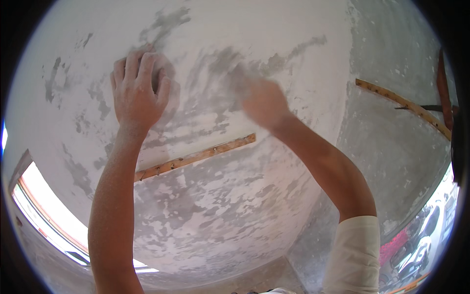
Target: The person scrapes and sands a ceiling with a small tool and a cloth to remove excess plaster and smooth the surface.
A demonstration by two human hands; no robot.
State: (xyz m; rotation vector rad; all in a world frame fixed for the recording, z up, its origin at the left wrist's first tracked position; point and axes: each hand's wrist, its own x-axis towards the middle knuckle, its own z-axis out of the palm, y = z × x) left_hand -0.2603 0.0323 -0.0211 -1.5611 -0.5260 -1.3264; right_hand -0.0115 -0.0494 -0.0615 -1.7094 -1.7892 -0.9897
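Note:
A wall (209,198) with peeling, patchy white coating over grey fills the view before me. My left hand (141,82), coated in pale dust, rests against the upper part of it with bent, spread fingers; I see nothing held in it. To its right, my right hand (262,97) is curled close to the wall and blurred by motion. Its fingers merge with a dark grey patch (227,60), so whether it grips a small tool cannot be made out. Dust covers the left forearm, and a white sleeve (352,253) covers the upper right arm.
Below my hands a wooden strip with hooks or nails (198,156) is fixed to the wall. A second wooden strip (402,104) crosses the grey side wall (389,165). A bright window (55,209) lies at lower left; cluttered items (418,246) show at lower right.

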